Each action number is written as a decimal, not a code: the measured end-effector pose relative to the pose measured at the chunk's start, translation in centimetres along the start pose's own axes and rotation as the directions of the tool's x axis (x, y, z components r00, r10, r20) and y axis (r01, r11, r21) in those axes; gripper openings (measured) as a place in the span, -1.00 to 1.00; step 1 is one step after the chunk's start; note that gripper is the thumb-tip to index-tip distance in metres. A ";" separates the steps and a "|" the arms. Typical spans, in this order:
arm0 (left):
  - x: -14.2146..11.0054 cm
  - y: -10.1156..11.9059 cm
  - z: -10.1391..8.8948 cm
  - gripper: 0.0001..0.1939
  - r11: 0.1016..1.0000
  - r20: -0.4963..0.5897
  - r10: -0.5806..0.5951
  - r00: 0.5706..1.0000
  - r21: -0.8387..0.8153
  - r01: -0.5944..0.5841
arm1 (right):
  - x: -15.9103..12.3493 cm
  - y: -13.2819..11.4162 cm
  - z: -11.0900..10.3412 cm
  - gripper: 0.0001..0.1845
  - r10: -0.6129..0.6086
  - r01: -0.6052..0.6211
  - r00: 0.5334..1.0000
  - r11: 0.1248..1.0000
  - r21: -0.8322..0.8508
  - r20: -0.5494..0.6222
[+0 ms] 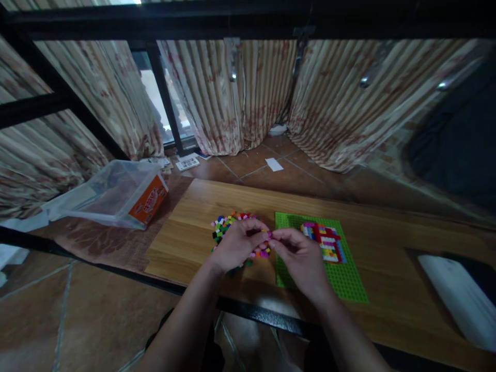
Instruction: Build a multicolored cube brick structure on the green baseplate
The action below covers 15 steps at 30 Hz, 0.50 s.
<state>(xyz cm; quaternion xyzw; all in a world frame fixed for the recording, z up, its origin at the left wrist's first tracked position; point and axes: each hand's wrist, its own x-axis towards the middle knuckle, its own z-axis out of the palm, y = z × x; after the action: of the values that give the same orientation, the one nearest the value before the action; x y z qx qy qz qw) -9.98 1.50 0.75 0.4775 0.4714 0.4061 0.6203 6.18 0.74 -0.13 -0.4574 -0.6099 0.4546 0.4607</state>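
My left hand (238, 243) hovers over a pile of small coloured bricks (228, 226) on the wooden table (186, 232). Its fingers are pinched together. My right hand (300, 256) meets it fingertip to fingertip, also pinched, and a tiny pink brick (268, 235) shows between the two hands. Right of the hands lies a green baseplate (344, 276) with a small multicoloured brick build (327, 242) on it. The right hand covers the baseplate's left part.
A clear plastic bin (104, 194) with an orange label stands on the floor at the left. Striped curtains (240, 93) hang behind. A black metal frame bar (256, 310) runs along the table's near edge. A white object (457, 297) lies at the right.
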 end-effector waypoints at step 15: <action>0.7 0.8 1.4 -0.70 0.974 -0.109 -0.033 0.993 -0.226 0.007 | 1.4 0.6 -3.6 -0.71 0.097 -0.068 0.991 0.959 0.275 -0.096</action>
<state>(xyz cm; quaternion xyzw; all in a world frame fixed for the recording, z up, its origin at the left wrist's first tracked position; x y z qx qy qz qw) -8.46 2.03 1.54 0.3759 0.4614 0.4767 0.6470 9.60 2.69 0.06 -0.4390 -0.4963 0.5271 0.5321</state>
